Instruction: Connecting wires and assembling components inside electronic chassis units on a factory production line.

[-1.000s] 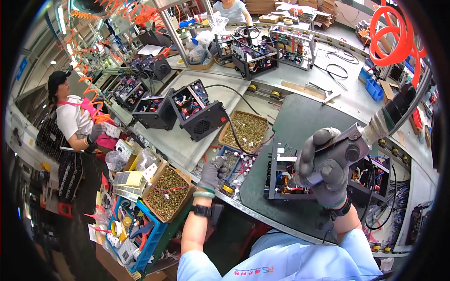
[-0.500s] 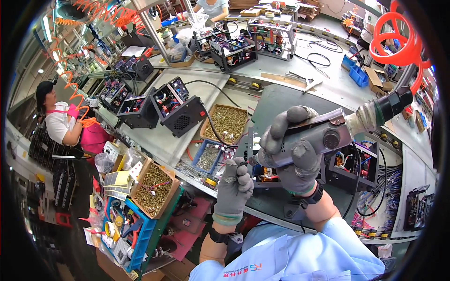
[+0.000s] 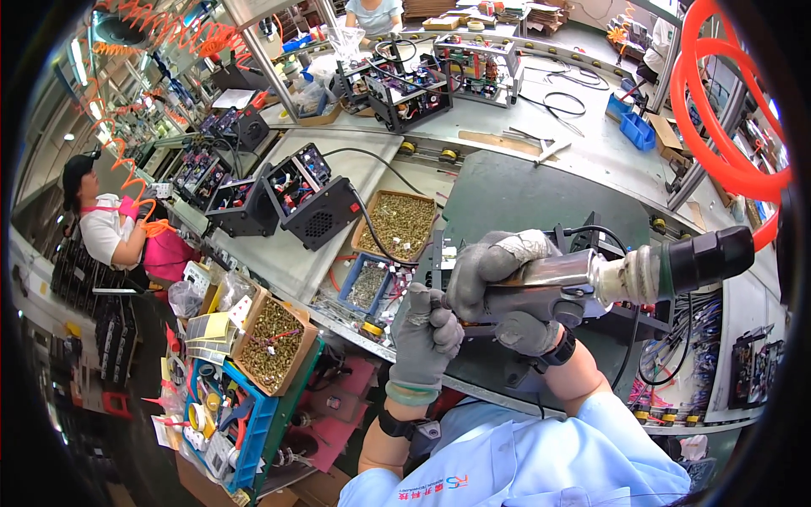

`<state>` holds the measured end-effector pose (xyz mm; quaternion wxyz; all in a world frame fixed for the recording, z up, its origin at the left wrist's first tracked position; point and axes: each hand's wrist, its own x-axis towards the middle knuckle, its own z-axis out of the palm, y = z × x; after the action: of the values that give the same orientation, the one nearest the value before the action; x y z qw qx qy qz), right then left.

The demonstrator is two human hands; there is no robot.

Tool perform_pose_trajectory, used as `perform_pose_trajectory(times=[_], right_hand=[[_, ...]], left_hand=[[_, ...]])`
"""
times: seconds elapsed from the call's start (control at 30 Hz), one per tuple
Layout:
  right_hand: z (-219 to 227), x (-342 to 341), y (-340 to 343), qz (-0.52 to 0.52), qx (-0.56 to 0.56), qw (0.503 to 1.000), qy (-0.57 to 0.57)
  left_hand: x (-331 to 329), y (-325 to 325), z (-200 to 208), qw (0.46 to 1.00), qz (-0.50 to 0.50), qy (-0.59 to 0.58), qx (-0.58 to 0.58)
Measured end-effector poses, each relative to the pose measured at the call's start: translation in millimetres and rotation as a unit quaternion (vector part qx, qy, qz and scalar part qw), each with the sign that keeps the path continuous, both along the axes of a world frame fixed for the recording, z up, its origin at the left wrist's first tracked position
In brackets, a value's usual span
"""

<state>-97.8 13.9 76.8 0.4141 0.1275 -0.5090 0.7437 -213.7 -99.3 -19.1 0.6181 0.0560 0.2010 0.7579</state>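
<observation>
- Right now the right hand (image 3: 507, 283), gloved, is wrapped tight around a power screwdriver (image 3: 591, 279) held up level, nose pointing to nine o'clock.
- The gloved left hand (image 3: 425, 329) is pinched shut at the tool's tip; whether it holds a screw I cannot tell.
- Judging by this, the bit is only being loaded; driving into the black unit (image 3: 629, 317) behind looks not yet done.
- A tray of screws (image 3: 399, 224) sits at eleven o'clock on the dark mat (image 3: 524, 194).
- At nine o'clock a co-worker (image 3: 106, 228) stands by a long bench; orange coiled hoses (image 3: 726, 110) hang overhead.
</observation>
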Motion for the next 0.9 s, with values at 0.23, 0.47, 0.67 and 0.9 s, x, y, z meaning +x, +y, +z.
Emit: perform_pose_trajectory(times=[0.23,0.47,0.67,0.9], right_hand=[[-4.0,-8.8,-10.1,-0.022,-0.088,0.996,0.026],[-11.0,-13.7,-19.1,-0.071,-0.154,0.985,0.040],[-9.8,-10.9,6.1,-0.015,-0.002,0.998,0.059],[-6.8,-7.6,-5.4,-0.046,-0.120,0.991,0.025]], left_hand=[[8.2,-0.7,8.7,0.991,0.076,0.062,-0.087],[8.8,7.9,5.0,0.974,0.156,0.138,-0.089],[-3.7,1.3,5.8,0.989,0.044,0.126,-0.058],[-0.6,3.5,10.8,0.965,0.084,0.232,-0.093]])
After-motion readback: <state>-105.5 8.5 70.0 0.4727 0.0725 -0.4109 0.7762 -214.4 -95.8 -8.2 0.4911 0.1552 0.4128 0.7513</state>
